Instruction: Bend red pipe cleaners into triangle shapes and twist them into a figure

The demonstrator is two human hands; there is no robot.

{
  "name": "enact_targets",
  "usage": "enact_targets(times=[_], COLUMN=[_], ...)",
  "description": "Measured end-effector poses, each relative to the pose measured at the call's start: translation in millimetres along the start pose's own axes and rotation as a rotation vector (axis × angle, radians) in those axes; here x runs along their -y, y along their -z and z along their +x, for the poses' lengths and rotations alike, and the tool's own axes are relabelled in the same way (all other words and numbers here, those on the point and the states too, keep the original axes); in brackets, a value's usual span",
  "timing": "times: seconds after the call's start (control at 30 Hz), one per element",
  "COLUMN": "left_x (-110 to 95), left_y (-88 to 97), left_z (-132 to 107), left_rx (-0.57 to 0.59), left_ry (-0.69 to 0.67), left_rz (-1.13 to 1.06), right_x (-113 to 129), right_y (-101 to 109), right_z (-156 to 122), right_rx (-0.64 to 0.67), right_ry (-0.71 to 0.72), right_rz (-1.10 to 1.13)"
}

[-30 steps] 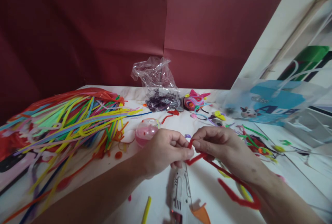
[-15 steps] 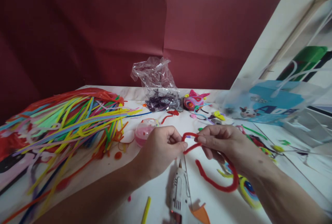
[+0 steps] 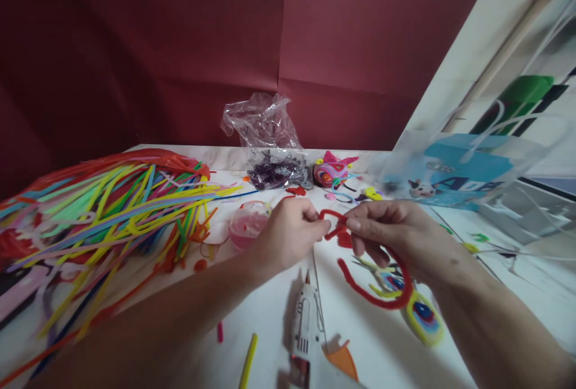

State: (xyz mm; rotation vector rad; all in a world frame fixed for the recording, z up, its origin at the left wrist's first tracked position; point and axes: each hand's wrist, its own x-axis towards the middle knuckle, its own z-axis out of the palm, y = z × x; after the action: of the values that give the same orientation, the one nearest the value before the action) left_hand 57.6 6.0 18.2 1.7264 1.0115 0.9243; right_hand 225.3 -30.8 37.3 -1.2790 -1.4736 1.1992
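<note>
Both my hands pinch one red pipe cleaner (image 3: pixel 366 293) just above the white table (image 3: pixel 270 323). My left hand (image 3: pixel 288 236) is closed on its bent near end, beside a small loop. My right hand (image 3: pixel 396 233) is closed on the same stem just to the right. From there the pipe cleaner hangs down and curls in a hook under my right wrist. A white hot glue gun (image 3: pixel 303 332) lies on the table right below my hands.
A big heap of coloured pipe cleaners (image 3: pixel 112 209) covers the left of the table. A pink plastic capsule (image 3: pixel 247 227), a clear bag of dark bits (image 3: pixel 274 155), a coiled pink figure (image 3: pixel 333 173), a coiled yellow-blue piece (image 3: pixel 425 317) and a blue-printed plastic bag (image 3: pixel 454 173) lie around.
My hands rose slightly and bent the red pipe cleaner's end into a small loop. Its free tail swung left and curled under my right wrist.
</note>
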Motion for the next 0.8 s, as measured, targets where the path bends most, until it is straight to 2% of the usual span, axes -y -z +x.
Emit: enact_targets(times=[0.07, 0.13, 0.23, 0.3, 0.43, 0.6, 0.7, 0.8], left_x=[-4.8, -8.7, -8.5, -4.8, 2.3, 14.6, 33.4, 54.1], left_y=[-5.4, -10.9, -18.1, -22.2, -32.5, -46.2, -52.7, -62.2], left_z=[12.4, 21.6, 29.9, 34.1, 42.1, 57.7, 76.9, 97.4], left_rx=[0.061, 0.124, 0.188, 0.234, 0.351, 0.316, 0.227, 0.234], left_ry=[0.013, 0.067, 0.128, 0.093, 0.056, 0.1, 0.166, 0.251], left_rz=[0.027, -0.099, -0.245, -0.221, -0.117, -0.021, 0.092, 0.263], right_x=[-0.3, -4.8, -15.9, -23.1, -36.2, -61.1, -75.4, -83.8], right_y=[9.2, 18.5, 28.3, 31.2, 32.7, 37.3, 44.0, 51.6], right_z=[2.4, 2.9, -0.7, -3.8, -3.9, 7.1, 12.8, 15.3], right_rx=[-0.015, -0.032, -0.016, -0.027, -0.068, -0.071, -0.163, -0.215], right_ry=[0.006, 0.005, -0.083, -0.103, -0.044, -0.061, -0.108, -0.128], right_rz=[-0.013, -0.029, -0.105, -0.13, -0.11, 0.013, 0.122, 0.167])
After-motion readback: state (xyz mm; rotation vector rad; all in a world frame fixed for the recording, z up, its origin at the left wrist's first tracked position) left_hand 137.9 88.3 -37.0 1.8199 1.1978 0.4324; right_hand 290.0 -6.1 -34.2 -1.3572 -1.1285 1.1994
